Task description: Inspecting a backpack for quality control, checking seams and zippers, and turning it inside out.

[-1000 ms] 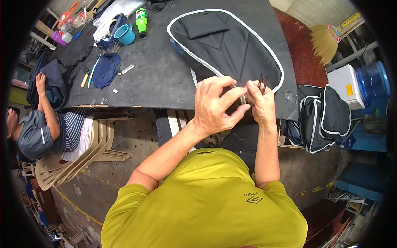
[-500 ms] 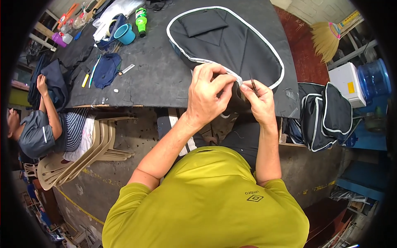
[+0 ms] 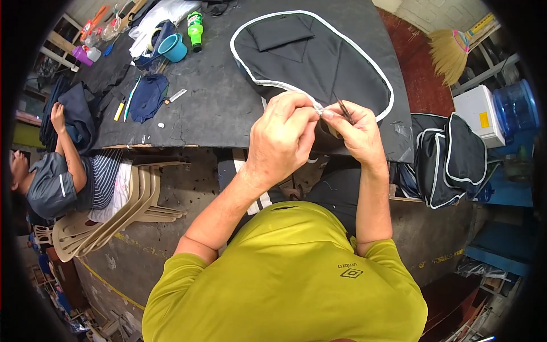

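A black oval fabric panel (image 3: pixel 319 54) with white piping around its rim lies on the dark worktable (image 3: pixel 211 108). My left hand (image 3: pixel 282 139) pinches the white piping at the panel's near edge. My right hand (image 3: pixel 356 134) meets it at the same spot and holds a small dark pointed tool (image 3: pixel 343 108), which looks like thread snips, sticking up between its fingers. Both hands touch each other over the table's near edge. The panel's near rim is partly hidden under them.
A teal cup (image 3: pixel 172 48), a green bottle (image 3: pixel 195 28) and dark blue fabric pieces (image 3: pixel 147 97) sit at the table's left. Another person (image 3: pixel 62 171) sits at far left by stacked plastic chairs (image 3: pixel 122 214). Finished black bags (image 3: pixel 450 162), a water jug (image 3: pixel 515 108) and a broom (image 3: pixel 450 51) are at right.
Both hands moved slightly toward the table and closed together on the piping. The tool in my right hand shifted from pointing right to sticking upward.
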Tool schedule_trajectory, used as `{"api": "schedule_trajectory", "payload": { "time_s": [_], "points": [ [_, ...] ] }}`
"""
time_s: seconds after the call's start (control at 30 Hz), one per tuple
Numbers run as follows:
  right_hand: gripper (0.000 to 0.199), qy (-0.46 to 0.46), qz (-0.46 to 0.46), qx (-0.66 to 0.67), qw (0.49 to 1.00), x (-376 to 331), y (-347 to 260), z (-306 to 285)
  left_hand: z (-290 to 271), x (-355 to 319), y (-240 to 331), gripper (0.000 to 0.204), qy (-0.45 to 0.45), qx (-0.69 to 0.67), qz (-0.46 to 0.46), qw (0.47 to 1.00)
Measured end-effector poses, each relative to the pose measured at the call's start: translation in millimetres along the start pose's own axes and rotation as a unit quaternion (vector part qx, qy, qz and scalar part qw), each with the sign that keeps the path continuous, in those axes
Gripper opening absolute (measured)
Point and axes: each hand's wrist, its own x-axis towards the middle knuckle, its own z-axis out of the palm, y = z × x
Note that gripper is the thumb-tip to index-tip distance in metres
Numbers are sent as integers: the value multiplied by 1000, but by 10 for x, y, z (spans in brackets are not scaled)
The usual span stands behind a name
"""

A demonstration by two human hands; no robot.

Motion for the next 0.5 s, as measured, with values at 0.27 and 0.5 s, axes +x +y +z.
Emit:
{"api": "schedule_trajectory", "payload": {
  "time_s": [0.27,0.5],
  "points": [
    [10,-27,6,-22,999,79,-17,154,-140,-198,15,15,0,-105,-112,988],
    [25,19,-143,-113,983,-104,-36,193,-157,-220,-16,12,-25,-177,-146,973]
  ]
}}
